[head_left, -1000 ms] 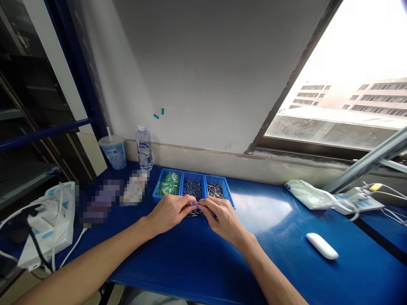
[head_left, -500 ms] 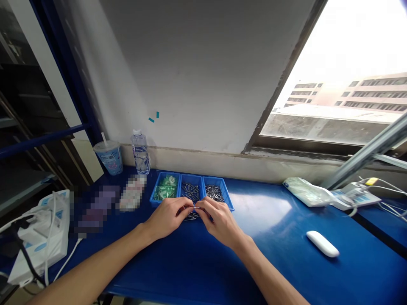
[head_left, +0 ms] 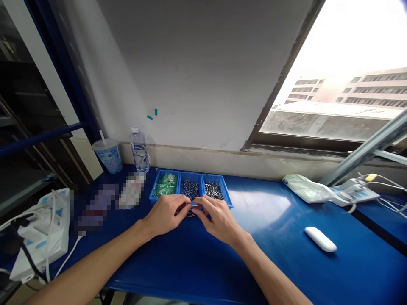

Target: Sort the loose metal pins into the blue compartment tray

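Note:
My left hand [head_left: 165, 214] and my right hand [head_left: 219, 220] meet fingertip to fingertip just in front of a blue divided tray [head_left: 230, 202]. Both are closed in a pinch on a small thin part [head_left: 194, 205], mostly covered by the fingers; its exact kind is too small to tell. Green plastic packets [head_left: 165, 185] fill the tray's left compartment. Slim dark metal pieces [head_left: 190, 189] lie in the middle one, and shinier metal pieces [head_left: 213, 190] in the right one. Below the fingertips, several loose metal pieces [head_left: 190, 214] show on the table, partly hidden by the hands.
A lidded cup [head_left: 110, 156] and a water bottle [head_left: 139, 150] stand by the wall. Power strips with cables [head_left: 47, 237] lie at left. On the right are a white rounded case [head_left: 320, 239], a pale plastic packet [head_left: 305, 188] and a metal frame [head_left: 359, 152].
Both hands stay together in front of the tray, with only slight finger shifts around the small part. The whole view has shifted a little.

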`<action>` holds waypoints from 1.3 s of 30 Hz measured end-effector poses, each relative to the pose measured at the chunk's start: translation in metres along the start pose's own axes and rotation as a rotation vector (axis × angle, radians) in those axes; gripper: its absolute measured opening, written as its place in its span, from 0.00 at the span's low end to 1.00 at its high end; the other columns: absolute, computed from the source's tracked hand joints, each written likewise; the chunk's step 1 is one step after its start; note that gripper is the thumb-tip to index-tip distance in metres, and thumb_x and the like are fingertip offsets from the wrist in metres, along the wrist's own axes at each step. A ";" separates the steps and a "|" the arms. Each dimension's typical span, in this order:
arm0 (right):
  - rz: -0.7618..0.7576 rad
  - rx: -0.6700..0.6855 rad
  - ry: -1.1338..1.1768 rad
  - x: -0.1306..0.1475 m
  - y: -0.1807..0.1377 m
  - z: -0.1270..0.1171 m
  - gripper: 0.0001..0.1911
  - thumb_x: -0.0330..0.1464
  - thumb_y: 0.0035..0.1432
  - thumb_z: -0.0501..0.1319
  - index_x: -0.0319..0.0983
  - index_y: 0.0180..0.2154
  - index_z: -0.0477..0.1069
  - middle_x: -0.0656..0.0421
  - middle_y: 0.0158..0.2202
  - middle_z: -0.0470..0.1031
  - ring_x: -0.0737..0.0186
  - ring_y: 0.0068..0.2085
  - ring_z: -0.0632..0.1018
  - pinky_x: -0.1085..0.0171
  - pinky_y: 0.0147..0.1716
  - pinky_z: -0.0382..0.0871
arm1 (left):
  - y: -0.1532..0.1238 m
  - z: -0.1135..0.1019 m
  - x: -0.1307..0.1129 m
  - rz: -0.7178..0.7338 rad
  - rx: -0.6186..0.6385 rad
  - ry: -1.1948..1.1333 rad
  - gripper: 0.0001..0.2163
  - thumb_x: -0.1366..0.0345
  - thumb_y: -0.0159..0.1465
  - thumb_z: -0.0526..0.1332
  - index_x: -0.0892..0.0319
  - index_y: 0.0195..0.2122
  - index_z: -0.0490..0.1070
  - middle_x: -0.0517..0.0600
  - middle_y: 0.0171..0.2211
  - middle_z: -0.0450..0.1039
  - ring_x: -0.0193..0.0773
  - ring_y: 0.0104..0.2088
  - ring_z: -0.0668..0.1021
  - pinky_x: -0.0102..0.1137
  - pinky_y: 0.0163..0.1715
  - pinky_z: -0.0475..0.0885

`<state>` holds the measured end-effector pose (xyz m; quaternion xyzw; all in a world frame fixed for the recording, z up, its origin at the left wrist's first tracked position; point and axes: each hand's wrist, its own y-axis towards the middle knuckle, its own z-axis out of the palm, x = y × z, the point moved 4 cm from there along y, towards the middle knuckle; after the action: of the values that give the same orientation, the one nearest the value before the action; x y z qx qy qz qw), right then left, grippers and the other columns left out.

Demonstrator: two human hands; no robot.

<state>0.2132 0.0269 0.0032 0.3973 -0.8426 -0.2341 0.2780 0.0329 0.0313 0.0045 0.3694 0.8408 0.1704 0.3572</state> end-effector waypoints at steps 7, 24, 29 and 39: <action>-0.005 0.005 -0.010 0.000 -0.001 0.001 0.14 0.33 0.80 0.49 0.40 0.43 0.71 0.58 0.35 0.76 0.64 0.30 0.75 0.64 0.30 0.64 | 0.001 0.000 0.000 0.022 0.003 0.007 0.08 0.65 0.76 0.57 0.58 0.42 0.74 0.47 0.36 0.80 0.36 0.35 0.81 0.29 0.37 0.71; -0.030 -0.008 -0.037 0.000 -0.001 0.001 0.13 0.30 0.78 0.50 0.40 0.42 0.71 0.60 0.32 0.75 0.65 0.28 0.72 0.64 0.29 0.61 | 0.002 0.000 -0.003 0.052 -0.006 0.032 0.06 0.66 0.75 0.59 0.57 0.41 0.74 0.46 0.35 0.81 0.35 0.33 0.82 0.29 0.35 0.71; -0.046 -0.074 -0.050 -0.005 0.002 -0.011 0.14 0.27 0.77 0.50 0.41 0.40 0.70 0.59 0.33 0.75 0.65 0.28 0.73 0.64 0.30 0.62 | 0.004 -0.010 -0.005 0.067 -0.095 0.088 0.08 0.66 0.75 0.59 0.57 0.39 0.75 0.46 0.33 0.80 0.34 0.31 0.80 0.29 0.33 0.70; 0.322 -0.486 -0.360 -0.031 -0.002 -0.039 0.08 0.37 0.75 0.57 0.43 0.46 0.73 0.55 0.44 0.77 0.52 0.45 0.76 0.53 0.49 0.60 | 0.002 -0.005 -0.007 0.079 0.066 0.187 0.10 0.64 0.74 0.59 0.57 0.42 0.81 0.45 0.26 0.81 0.35 0.22 0.80 0.28 0.26 0.69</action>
<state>0.2563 0.0442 0.0216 0.1335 -0.8496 -0.4477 0.2447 0.0333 0.0275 0.0119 0.3964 0.8602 0.1905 0.2581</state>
